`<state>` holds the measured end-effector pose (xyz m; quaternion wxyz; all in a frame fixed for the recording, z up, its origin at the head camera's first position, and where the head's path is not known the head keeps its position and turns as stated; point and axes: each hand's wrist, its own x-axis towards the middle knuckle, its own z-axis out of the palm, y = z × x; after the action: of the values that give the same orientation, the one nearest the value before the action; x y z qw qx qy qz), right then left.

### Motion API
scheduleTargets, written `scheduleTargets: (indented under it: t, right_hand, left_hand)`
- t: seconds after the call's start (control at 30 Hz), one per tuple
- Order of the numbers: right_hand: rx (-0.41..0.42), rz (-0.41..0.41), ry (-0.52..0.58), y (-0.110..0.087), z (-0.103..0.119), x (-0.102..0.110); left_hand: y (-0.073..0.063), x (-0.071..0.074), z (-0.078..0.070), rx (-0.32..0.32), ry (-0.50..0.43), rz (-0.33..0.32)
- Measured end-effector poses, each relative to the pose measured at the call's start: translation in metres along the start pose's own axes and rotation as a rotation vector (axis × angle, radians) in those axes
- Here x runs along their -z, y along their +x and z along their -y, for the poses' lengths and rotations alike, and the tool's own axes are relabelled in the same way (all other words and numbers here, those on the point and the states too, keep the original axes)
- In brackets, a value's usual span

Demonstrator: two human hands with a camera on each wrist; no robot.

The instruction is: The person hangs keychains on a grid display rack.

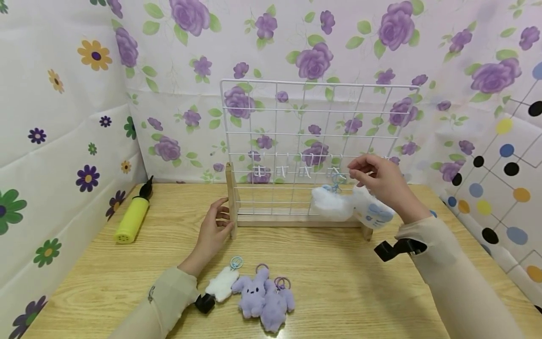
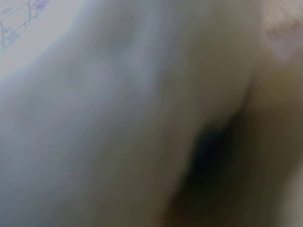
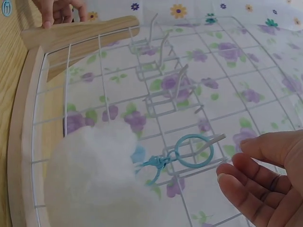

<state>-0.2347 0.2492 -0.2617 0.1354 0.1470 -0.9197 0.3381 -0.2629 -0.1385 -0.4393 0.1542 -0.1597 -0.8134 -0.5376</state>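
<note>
A white wire grid rack [image 1: 296, 136] stands on a wooden base, with several white hooks [image 1: 281, 171] in a row. My left hand [image 1: 213, 226] grips the wooden side post [image 1: 231, 197] at the rack's left end. A fluffy white plush keychain [image 1: 332, 203] hangs from a hook by its blue ring [image 3: 194, 151]. Beside that ring is my right hand [image 1: 381, 181], its fingers loosely bent and holding nothing, a small gap apart from the ring in the right wrist view. Below this hand hangs a white plush with a blue patch [image 1: 377, 214]; its top is hidden. The left wrist view is blurred.
On the table's front lie a white plush keychain [image 1: 222, 284] with a blue ring and two purple plush keychains, one [image 1: 252, 294] overlapping the other [image 1: 275, 308]. A yellow hand pump [image 1: 132, 220] lies at the left. Patterned cloth [image 1: 178, 113] surrounds the table.
</note>
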Motion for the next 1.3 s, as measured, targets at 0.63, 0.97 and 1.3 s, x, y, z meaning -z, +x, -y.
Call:
scheduleTargets:
  t: [0.63,0.97,1.3]
  right_hand:
    - [0.164,-0.097,0.020,-0.029,0.017,0.001]
    - [0.220,-0.107,0.029,-0.049,0.024,-0.009]
    - [0.287,-0.072,0.105,-0.066,0.019,-0.029]
  left_hand:
    - [0.002,0.000,0.001,0.011,-0.010,-0.003]
    - [0.000,0.001,0.002,0.019,-0.007,-0.010]
    - [0.000,0.001,0.001,0.017,-0.009,0.000]
